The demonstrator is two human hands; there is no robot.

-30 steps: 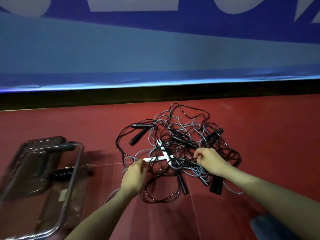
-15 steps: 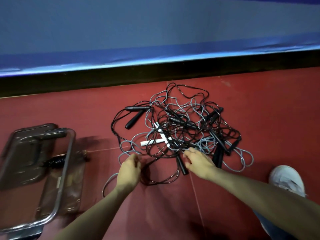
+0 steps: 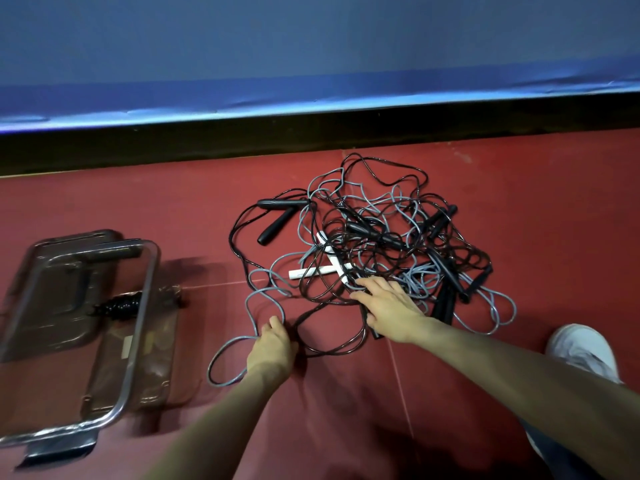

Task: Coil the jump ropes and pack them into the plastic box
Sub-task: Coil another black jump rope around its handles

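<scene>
1. The left hand (image 3: pixel 273 348) rests on the red floor (image 3: pixel 346 410), its fingers curled round a grey rope (image 3: pixel 249 299).
2. The right hand (image 3: pixel 391 306) lies flat on the tangled jump ropes (image 3: pixel 381 244), its fingers straight and slightly apart.
3. The clear plastic box (image 3: pixel 138 327) sits left of the heap, its lid (image 3: pixel 62 282) beside it.
4. A blue wall (image 3: pixel 311 46) stands beyond.
</scene>
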